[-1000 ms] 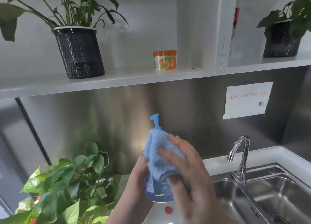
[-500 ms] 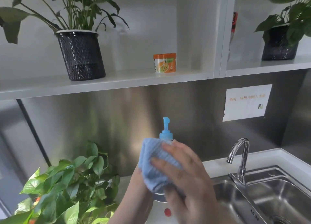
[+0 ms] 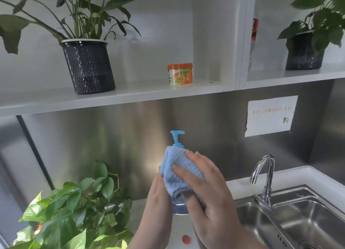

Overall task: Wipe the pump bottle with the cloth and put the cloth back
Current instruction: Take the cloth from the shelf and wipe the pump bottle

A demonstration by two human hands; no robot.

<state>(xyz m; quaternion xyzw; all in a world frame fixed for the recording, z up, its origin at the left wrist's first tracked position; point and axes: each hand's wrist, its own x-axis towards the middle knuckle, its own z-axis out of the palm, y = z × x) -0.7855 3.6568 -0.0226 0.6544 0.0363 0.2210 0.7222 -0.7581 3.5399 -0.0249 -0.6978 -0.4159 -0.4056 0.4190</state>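
The pump bottle [image 3: 179, 207] is held up in front of the steel backsplash, above the counter. Its blue pump head sticks out at the top and a strip of its clear, blue-filled body shows at the bottom. A light blue waffle cloth [image 3: 179, 171] wraps the bottle's upper body. My right hand [image 3: 209, 198] presses the cloth against the bottle from the front, fingers spread over it. My left hand [image 3: 158, 204] grips the bottle from the left side and behind, mostly hidden by the cloth.
A leafy plant [image 3: 74, 211] stands at lower left. A steel sink [image 3: 291, 220] with a chrome faucet [image 3: 265, 177] lies to the right. The white shelf [image 3: 130, 95] above carries a black potted plant [image 3: 87, 65] and an orange tub [image 3: 180, 74]. A red dot [image 3: 185, 239] marks the counter.
The pump head has turned in my hands, its spout showing a different side. My right hand with the cloth has slid down and then back up on the bottle.
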